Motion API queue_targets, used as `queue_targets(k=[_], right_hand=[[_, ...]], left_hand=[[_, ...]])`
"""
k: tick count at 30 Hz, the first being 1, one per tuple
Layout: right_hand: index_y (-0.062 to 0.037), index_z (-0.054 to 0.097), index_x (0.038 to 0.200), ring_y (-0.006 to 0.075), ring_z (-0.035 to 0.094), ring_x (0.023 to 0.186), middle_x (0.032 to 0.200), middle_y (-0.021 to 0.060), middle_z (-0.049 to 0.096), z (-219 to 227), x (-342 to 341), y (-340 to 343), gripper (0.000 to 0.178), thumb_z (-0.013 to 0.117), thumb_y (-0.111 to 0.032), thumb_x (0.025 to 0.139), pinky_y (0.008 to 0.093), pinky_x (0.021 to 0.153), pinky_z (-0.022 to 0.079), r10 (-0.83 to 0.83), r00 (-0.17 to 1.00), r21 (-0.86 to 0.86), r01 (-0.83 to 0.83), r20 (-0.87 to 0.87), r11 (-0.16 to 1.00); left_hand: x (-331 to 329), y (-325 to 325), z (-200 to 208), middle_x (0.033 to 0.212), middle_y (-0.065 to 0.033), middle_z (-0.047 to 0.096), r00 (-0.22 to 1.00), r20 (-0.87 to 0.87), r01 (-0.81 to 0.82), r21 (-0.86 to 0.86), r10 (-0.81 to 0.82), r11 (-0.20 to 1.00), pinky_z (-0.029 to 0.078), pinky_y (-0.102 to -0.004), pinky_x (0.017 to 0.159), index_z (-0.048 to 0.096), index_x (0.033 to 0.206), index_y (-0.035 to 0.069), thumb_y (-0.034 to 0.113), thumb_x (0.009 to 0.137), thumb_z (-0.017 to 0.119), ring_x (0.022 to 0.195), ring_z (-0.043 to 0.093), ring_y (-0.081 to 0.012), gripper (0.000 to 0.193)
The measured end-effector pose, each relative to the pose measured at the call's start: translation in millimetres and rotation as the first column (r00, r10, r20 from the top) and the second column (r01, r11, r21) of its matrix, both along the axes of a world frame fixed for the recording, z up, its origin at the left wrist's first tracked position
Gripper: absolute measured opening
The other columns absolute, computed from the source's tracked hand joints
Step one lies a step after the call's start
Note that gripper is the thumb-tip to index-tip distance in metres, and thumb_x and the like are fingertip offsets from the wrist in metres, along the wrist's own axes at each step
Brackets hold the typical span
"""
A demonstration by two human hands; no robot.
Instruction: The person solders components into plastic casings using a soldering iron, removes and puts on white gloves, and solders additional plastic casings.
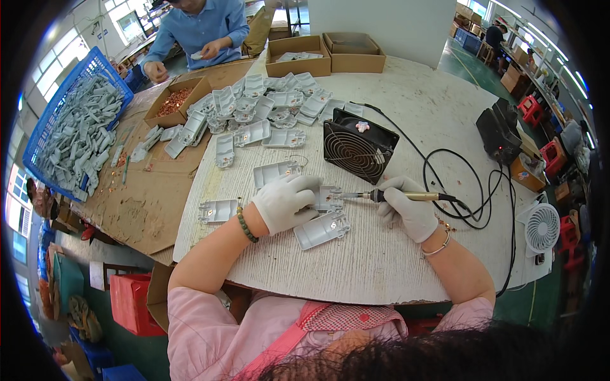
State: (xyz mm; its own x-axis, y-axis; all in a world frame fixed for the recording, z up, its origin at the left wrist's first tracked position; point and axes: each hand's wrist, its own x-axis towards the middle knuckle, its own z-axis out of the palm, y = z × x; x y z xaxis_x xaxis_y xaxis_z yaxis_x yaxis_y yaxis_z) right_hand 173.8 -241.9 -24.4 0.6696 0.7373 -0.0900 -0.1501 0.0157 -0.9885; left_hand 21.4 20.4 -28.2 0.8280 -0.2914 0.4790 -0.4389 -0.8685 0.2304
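Note:
My right hand [406,209], in a white glove, grips a soldering iron [419,195] with a gold-coloured handle. Its metal tip points left and meets the right end of a small grey plastic case [327,198]. Curled over that case's left side are the fingers of my gloved left hand [289,203], hiding part of it. A thin wire loop [297,157] shows just above this hand; whether the fingers hold it is unclear. More open grey cases lie close by: one below the hands [322,231], one by my left wrist [218,211], one above the left hand [274,173].
A black fan [359,146] stands just beyond the iron, whose cable [467,213] loops right toward a black box [499,133]. Grey cases [260,105] pile up at the back, near a box of copper-coloured parts [175,101] and a blue basket [79,127]. A co-worker [200,32] sits opposite.

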Motion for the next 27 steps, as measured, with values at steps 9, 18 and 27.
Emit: queue_targets(k=[9,18,27], right_hand=[[-0.0025,0.062,0.102,0.0106,0.065,0.06,0.076,0.0074,0.068,-0.7,-0.5,0.2,0.014,0.058,-0.014,0.095,0.0226,0.053,0.054,0.017,0.998,-0.041,-0.015,0.053,0.999],[-0.0035,0.062,0.103,0.0099,0.064,0.059,0.075,0.0064,0.068,0.9,-1.5,0.2,0.014,0.056,-0.015,0.096,0.0227,0.053,0.054,0.029,0.995,-0.065,-0.023,0.093,0.998],[-0.0021,0.063,0.102,0.0111,0.066,0.06,0.075,0.0078,0.069,0.0,-0.5,-0.6,0.015,0.059,-0.015,0.095,0.0234,0.053,0.055,0.006,0.999,-0.037,-0.004,0.035,0.999]], left_hand=[[-0.6,-1.1,-0.9,0.118,-0.012,0.063,1.0,-0.013,-0.007,0.002,0.007,1.0,0.054,-0.0394,0.078,0.057,0.077,0.006,0.014,0.072,0.076,0.092,0.063,-0.0314,0.021],[-0.8,-1.1,-1.1,0.118,-0.0118,0.063,1.0,-0.01,-0.008,0.017,0.009,1.0,0.053,-0.0394,0.078,0.057,0.077,0.007,0.014,0.072,0.076,0.092,0.063,-0.0314,0.021],[-1.1,-1.4,-0.3,0.118,-0.0117,0.063,1.0,-0.011,-0.011,0.022,0.012,1.0,0.053,-0.0393,0.077,0.057,0.077,0.006,0.014,0.072,0.076,0.091,0.063,-0.0314,0.021]])
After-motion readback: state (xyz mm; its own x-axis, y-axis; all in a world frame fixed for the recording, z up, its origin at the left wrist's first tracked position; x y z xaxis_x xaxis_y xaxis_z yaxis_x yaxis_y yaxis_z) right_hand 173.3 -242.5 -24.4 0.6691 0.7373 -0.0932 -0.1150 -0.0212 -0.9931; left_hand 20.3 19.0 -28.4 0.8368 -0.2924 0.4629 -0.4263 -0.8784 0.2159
